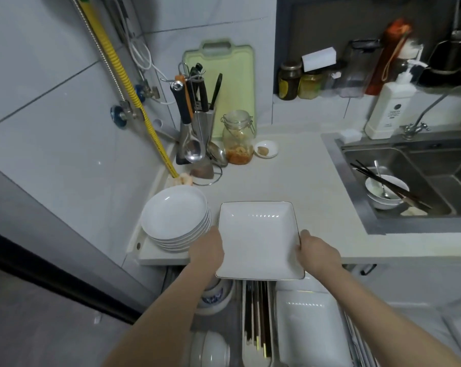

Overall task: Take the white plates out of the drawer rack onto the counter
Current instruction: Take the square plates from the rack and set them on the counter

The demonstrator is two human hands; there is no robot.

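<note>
A square white plate (258,234) with a thin dark rim is held level over the counter's front edge. My left hand (208,251) grips its left side and my right hand (315,251) grips its right side. To its left a stack of several round white plates (175,218) rests on the counter (290,176). Below, the open drawer rack (353,337) holds another square white plate (308,324), white bowls (210,350) and a blue-patterned bowl (214,298), partly hidden by my arms.
A chopstick tray (257,321) runs down the drawer's middle. At the back stand a utensil holder (195,123), a glass jar (237,139), a small dish (266,149) and a green cutting board (229,75). The sink (414,165) on the right holds bowls and chopsticks; a soap bottle (388,107) stands behind it.
</note>
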